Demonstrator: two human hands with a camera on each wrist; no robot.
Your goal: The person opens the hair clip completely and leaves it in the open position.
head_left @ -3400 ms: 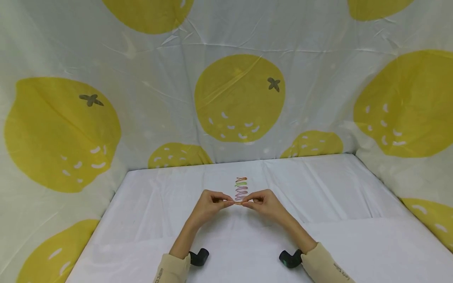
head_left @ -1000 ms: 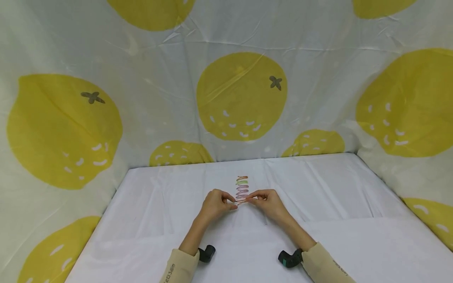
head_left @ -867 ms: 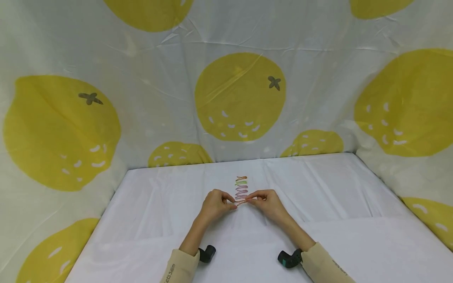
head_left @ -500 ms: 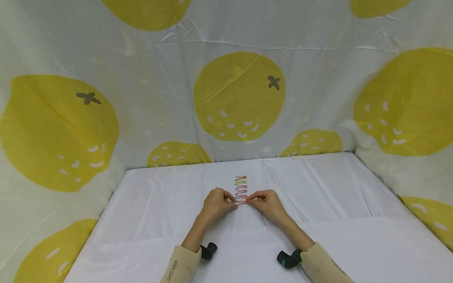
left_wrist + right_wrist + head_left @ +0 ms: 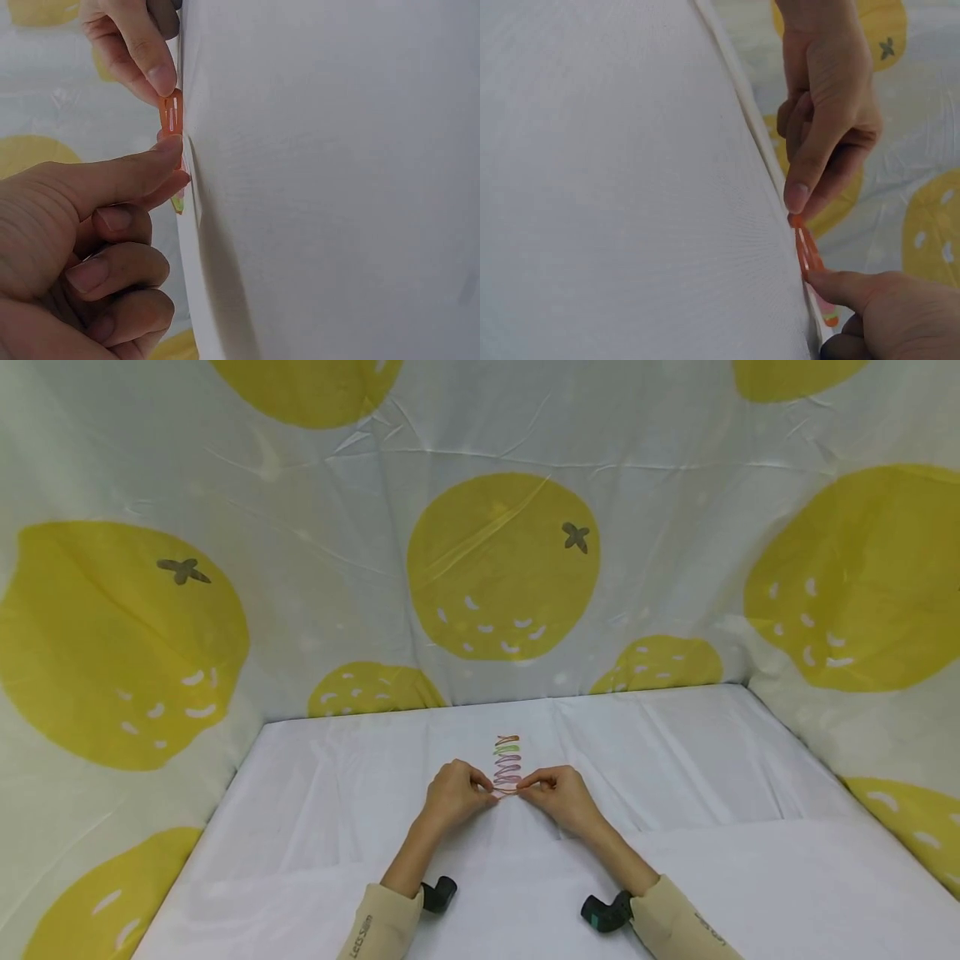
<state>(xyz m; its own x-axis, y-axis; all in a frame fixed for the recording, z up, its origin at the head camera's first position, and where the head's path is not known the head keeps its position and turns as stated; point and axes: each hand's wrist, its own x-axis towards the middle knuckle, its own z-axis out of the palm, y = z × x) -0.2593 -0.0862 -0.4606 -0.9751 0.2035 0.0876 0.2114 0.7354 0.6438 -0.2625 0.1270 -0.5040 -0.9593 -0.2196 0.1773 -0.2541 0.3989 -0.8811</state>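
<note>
An orange snap hair clip (image 5: 506, 792) spans the gap between both hands, low over the table. My left hand (image 5: 453, 795) pinches its left end between thumb and index finger. At its right end, my right hand (image 5: 562, 795) also pinches it with thumb and fingertip. The clip's two long edges look spread apart in the head view. Its slotted orange face (image 5: 172, 112) shows between the fingertips in the left wrist view. Just beyond the hands, several hair clips lie in a column: an orange clip (image 5: 507, 738) farthest, then a green clip (image 5: 506, 749), then pink-purple clips (image 5: 507, 768).
A white cloth (image 5: 720, 860) with faint creases covers the table. Behind and at both sides hangs a pale curtain (image 5: 660, 568) printed with yellow lemons. Black wrist-worn devices (image 5: 439, 894) stick out inward from both beige sleeves (image 5: 384, 922).
Since 3.4 s ago the held clip's edges have spread apart, and the left hand has shifted slightly right. Over the last second the hands stay nearly still; the column of clips has not changed.
</note>
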